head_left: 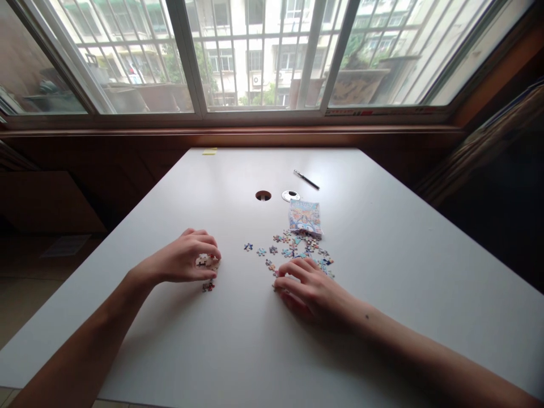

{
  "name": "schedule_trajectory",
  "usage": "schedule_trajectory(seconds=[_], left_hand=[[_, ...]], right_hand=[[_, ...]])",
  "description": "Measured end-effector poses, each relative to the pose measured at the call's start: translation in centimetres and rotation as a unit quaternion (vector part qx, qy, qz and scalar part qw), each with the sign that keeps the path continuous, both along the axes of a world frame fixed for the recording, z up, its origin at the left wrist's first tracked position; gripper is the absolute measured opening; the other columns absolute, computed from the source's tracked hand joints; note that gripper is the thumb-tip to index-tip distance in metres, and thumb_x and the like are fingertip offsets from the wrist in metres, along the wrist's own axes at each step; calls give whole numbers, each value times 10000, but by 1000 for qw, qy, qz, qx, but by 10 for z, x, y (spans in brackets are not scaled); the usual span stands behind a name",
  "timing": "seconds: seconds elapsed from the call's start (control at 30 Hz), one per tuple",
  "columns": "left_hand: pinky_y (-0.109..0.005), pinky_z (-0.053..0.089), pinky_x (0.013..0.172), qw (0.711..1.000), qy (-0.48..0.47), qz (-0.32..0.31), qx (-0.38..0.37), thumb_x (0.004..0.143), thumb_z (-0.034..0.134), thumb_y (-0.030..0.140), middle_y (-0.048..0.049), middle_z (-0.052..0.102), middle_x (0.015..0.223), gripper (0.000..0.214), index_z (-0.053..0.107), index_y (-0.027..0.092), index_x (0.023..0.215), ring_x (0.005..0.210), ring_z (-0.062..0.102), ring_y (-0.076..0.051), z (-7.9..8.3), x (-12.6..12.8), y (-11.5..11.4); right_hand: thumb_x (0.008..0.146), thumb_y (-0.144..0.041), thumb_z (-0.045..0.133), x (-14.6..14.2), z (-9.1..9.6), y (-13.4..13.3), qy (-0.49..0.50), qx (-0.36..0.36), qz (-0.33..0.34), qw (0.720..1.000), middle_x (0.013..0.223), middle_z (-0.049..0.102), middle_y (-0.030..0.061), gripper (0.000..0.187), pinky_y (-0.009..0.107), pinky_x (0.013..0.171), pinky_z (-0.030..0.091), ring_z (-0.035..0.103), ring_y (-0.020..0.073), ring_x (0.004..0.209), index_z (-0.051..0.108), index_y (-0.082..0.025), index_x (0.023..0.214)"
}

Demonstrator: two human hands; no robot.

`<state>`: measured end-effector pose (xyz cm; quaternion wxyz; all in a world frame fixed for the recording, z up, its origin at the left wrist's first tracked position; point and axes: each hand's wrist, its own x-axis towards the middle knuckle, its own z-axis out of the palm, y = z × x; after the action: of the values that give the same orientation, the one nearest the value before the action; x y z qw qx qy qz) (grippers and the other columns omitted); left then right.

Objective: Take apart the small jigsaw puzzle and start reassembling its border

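My left hand [191, 259] rests on the white table [382, 272], fingers curled round a small cluster of joined jigsaw pieces [206, 262]; one more piece [208, 287] lies just below it. My right hand [308, 289] lies palm down at the near edge of a scatter of loose jigsaw pieces [297, 249], its fingertips bent down onto a piece at its left tip. A small printed puzzle bag [305, 217] lies beyond the scatter.
A black pen [306, 179] lies farther back on the table. A round cable hole [263, 195] and its white cap [290, 195] sit mid-table. A yellow sticky note pad [209, 151] is at the far edge, under a barred window.
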<state>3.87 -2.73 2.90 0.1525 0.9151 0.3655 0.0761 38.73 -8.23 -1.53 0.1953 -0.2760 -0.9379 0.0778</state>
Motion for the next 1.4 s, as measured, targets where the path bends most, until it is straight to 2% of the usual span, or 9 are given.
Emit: schedule_trajectory(seconds=[0.17, 0.37, 0.57, 0.7, 0.8, 0.9, 1.07, 1.2, 1.4], left_hand=[[-308, 373, 917, 1000, -7, -3, -26, 872, 673, 413, -14, 713, 908, 171, 748, 260, 892, 860, 635, -167, -7, 2, 1], [-311, 386, 929, 997, -8, 41, -70, 890, 653, 351, -13, 699, 933, 128, 714, 260, 956, 898, 620, -179, -10, -2, 5], [-285, 425, 847, 995, -1, 62, -84, 871, 656, 304, -14, 665, 888, 89, 656, 217, 859, 901, 589, -186, -8, 0, 4], [-236, 444, 699, 991, -58, 66, -97, 869, 674, 308, -11, 648, 825, 159, 618, 181, 792, 780, 576, -148, -5, -3, 5], [-223, 454, 647, 985, -135, 82, -71, 893, 670, 310, -10, 640, 797, 170, 621, 165, 819, 698, 556, -120, -5, 1, 4], [-221, 478, 640, 982, -181, 48, -17, 939, 614, 265, -35, 655, 868, 131, 652, 164, 865, 716, 586, -116, -12, 13, 0], [-282, 520, 767, 981, -184, -31, 56, 967, 560, 189, -69, 665, 936, 158, 711, 188, 921, 865, 628, -162, -32, 41, -13], [-302, 532, 814, 986, -147, -67, 33, 976, 530, 151, -80, 680, 1034, 224, 727, 220, 1056, 932, 640, -173, -37, 49, -19], [-319, 535, 867, 989, -123, -84, 4, 943, 528, 108, -81, 692, 1098, 299, 692, 226, 1162, 996, 640, -188, -28, 42, -19]], right_hand=[[967, -186, 487, -1, 2, 0, 6, 3, 3, 1000, 1068, 625, 95, 168, 376, 858, 400, 537, 217, 1000, 604, -200, 1086], [968, -188, 484, -1, 3, 1, 10, 4, 1, 1000, 1060, 629, 95, 165, 368, 844, 399, 539, 214, 984, 609, -195, 1075], [967, -190, 486, 0, 1, 1, 9, 4, 4, 1000, 1075, 626, 98, 170, 370, 851, 397, 536, 213, 989, 608, -194, 1085], [969, -194, 482, 0, 0, 1, 5, 0, 2, 1000, 1081, 622, 96, 178, 377, 862, 394, 533, 216, 1001, 608, -198, 1096], [969, -192, 483, -1, 1, 0, 5, 0, 3, 1000, 1076, 622, 95, 178, 372, 858, 395, 536, 214, 995, 608, -196, 1096], [971, -195, 484, -1, 2, 0, 1, 6, 0, 1000, 1073, 622, 94, 171, 369, 857, 395, 541, 212, 993, 607, -199, 1089], [974, -199, 483, -1, 1, 0, -7, 4, -3, 1000, 1078, 623, 90, 166, 368, 855, 393, 538, 212, 990, 607, -200, 1083], [978, -204, 477, -1, 1, -1, -7, -1, -5, 1000, 1081, 623, 91, 169, 369, 850, 393, 531, 215, 987, 609, -202, 1084], [975, -200, 482, -1, 1, 1, -3, -1, -2, 1000, 1081, 625, 92, 166, 368, 850, 394, 531, 215, 991, 613, -200, 1077]])
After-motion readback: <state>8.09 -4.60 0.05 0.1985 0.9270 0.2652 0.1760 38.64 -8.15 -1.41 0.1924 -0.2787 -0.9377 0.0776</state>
